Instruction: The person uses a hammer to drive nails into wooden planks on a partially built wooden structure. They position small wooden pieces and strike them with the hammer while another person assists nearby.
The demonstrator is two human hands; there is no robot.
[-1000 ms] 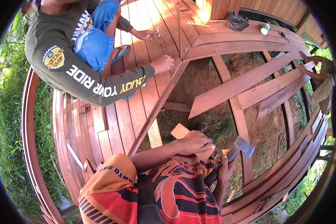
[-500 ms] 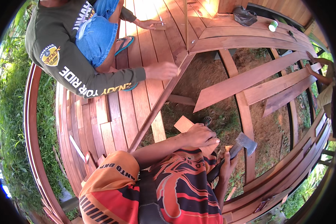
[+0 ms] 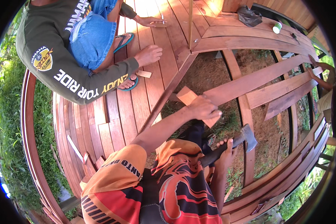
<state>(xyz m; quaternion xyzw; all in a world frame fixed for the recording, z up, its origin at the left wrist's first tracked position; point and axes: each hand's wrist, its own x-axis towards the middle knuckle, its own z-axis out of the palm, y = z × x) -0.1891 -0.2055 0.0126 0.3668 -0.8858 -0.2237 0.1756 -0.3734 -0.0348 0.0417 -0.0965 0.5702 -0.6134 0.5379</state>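
Observation:
My left hand is closed over a short wooden board, whose ends stick out on both sides of it. The board hangs over the gap in the deck frame. To its lower right, my right hand is wrapped around the dark handle of a hatchet, close below the head. The hatchet's grey metal head points away to the right. The rest of the handle runs back toward my lap, and the hatchet and the board are apart.
A co-worker squats on the deck boards at left, a light wood offcut near one foot. Long planks cross the open joists; another person's hands touch them at right. A black bag lies far back.
My left hand and the board have moved up and away from me. A wood chip by my right hand is gone from sight. The co-worker's near hand has drawn back left.

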